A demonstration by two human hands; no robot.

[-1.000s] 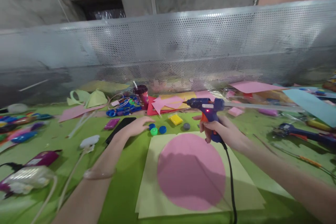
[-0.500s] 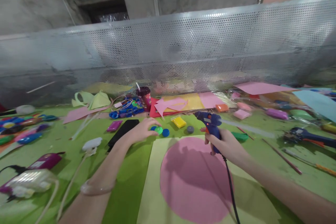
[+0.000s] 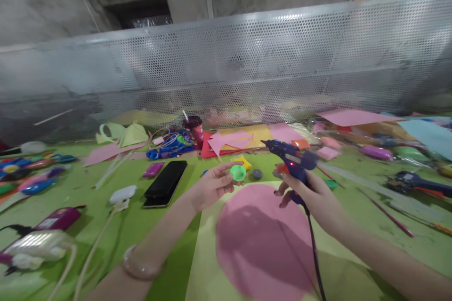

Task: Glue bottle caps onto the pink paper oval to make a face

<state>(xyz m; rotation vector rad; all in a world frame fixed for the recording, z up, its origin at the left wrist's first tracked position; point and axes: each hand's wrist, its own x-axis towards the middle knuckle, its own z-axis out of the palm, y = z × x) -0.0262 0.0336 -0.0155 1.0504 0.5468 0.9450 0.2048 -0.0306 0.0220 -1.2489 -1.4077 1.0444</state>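
Observation:
Between the thumb and fingers of my left hand [image 3: 210, 185] is a green bottle cap [image 3: 238, 173], its hollow side facing me. My right hand [image 3: 314, 197] is wrapped round the handle of a blue glue gun [image 3: 295, 161], whose red light is lit and whose nozzle points up and left. Its black cord [image 3: 312, 249] hangs down toward me. Under both hands lies a pink paper circle [image 3: 261, 244] on a pale yellow sheet [image 3: 203, 263]. A grey cap [image 3: 256, 174] and a yellow packet [image 3: 243, 163] sit just beyond the circle; the blue caps are mostly hidden behind my left hand.
A black phone [image 3: 165, 183] lies left of my left hand. A dark red cup with a straw [image 3: 194, 130] stands farther back, near a perforated metal screen [image 3: 233, 66]. Pliers-like blue-handled tool [image 3: 420, 183] and a reddish stick [image 3: 386, 212] lie at right; a white plug with cable [image 3: 122, 194] is at left.
My left hand has picked up the green cap and brought it right and slightly toward me, uncovering the phone. My right hand has shifted a little right with the glue gun.

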